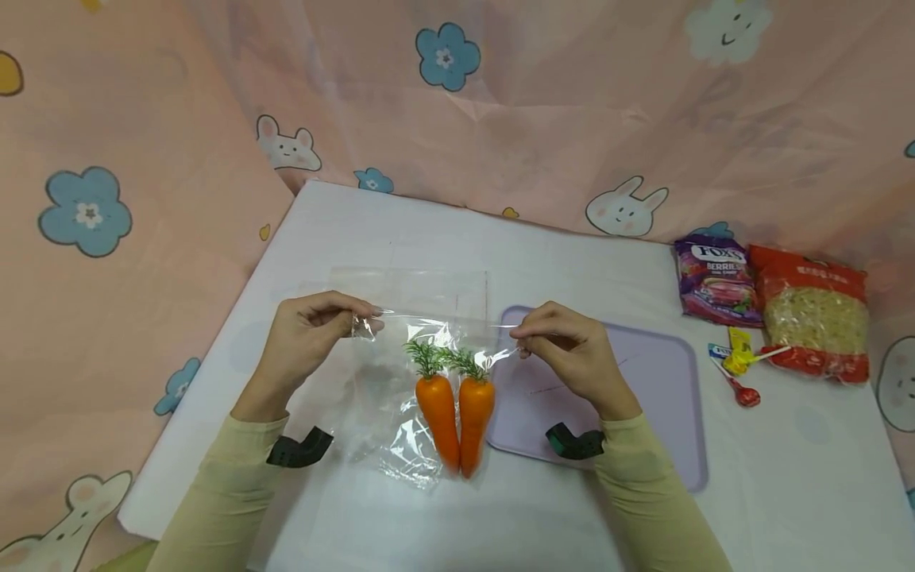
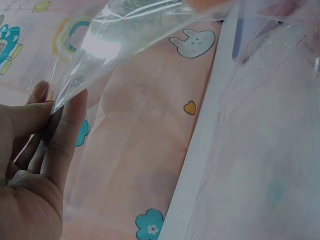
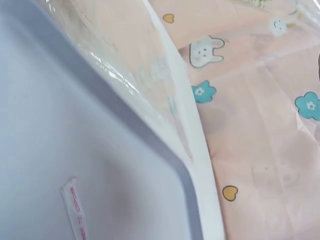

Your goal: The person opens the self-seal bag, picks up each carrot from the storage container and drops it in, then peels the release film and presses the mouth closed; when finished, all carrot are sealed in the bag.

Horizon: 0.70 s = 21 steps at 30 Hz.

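Note:
A clear plastic bag [image 1: 375, 373] is stretched between both hands. Two orange carrots with green tops lie side by side in its right half, the left carrot [image 1: 436, 409] against the right carrot [image 1: 477, 413], tips toward the person. Thumb and fingers of the left hand [image 1: 303, 334] pinch the bag's upper left corner; the left wrist view shows this hand [image 2: 37, 160] with the film drawn taut from its fingertips. At the upper right corner, the right hand [image 1: 568, 349] pinches the same edge.
Beneath the right hand lies a purple tray [image 1: 665, 397] bearing a thin strip with red print [image 3: 75, 207]. Behind the held bag is another clear bag [image 1: 429, 282], flat on the white table. Far right are a purple candy bag [image 1: 717, 278], a red-and-clear noodle-like packet [image 1: 815, 318] and lollipops [image 1: 747, 396].

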Motion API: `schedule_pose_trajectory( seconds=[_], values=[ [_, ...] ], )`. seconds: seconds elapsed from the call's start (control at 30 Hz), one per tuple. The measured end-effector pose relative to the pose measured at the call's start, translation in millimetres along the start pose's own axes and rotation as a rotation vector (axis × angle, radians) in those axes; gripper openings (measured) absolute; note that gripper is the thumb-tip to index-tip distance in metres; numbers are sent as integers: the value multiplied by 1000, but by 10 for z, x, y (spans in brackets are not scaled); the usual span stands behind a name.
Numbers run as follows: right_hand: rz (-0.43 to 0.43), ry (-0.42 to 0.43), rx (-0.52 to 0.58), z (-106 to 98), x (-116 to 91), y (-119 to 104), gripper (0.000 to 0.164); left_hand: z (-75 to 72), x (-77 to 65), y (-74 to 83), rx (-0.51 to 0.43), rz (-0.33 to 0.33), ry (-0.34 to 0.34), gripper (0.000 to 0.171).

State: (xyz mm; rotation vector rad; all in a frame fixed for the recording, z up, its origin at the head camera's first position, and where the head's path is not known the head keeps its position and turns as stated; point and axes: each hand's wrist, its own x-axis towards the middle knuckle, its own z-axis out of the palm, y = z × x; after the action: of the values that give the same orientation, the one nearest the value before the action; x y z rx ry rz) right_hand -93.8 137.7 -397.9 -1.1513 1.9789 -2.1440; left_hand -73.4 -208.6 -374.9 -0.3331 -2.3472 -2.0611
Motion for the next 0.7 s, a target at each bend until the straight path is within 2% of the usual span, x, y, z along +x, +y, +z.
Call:
schedule_pose_trajectory(
  seconds=[0.17, 0.33, 0.47, 0.6, 0.7],
  values=[
    [-29, -51, -62, -28, -5, -36, 34, 13, 5, 42, -3, -8, -26, 14],
    [-15, -87, -78, -47, -8, -70, 39, -27, 9, -57, -6, -43, -59, 18],
    [-6, -92, -98, -50, -13, -79, 35, -50, 4, -117, -21, -68, -63, 19],
    [35, -62, -120, -32, -35, -82, 29, -41, -12, -101, -17, -116, -52, 22],
    [56, -6, -116, 5, -44, -67, 28, -4, -20, -88, 7, -170, -12, 30]
  ],
)
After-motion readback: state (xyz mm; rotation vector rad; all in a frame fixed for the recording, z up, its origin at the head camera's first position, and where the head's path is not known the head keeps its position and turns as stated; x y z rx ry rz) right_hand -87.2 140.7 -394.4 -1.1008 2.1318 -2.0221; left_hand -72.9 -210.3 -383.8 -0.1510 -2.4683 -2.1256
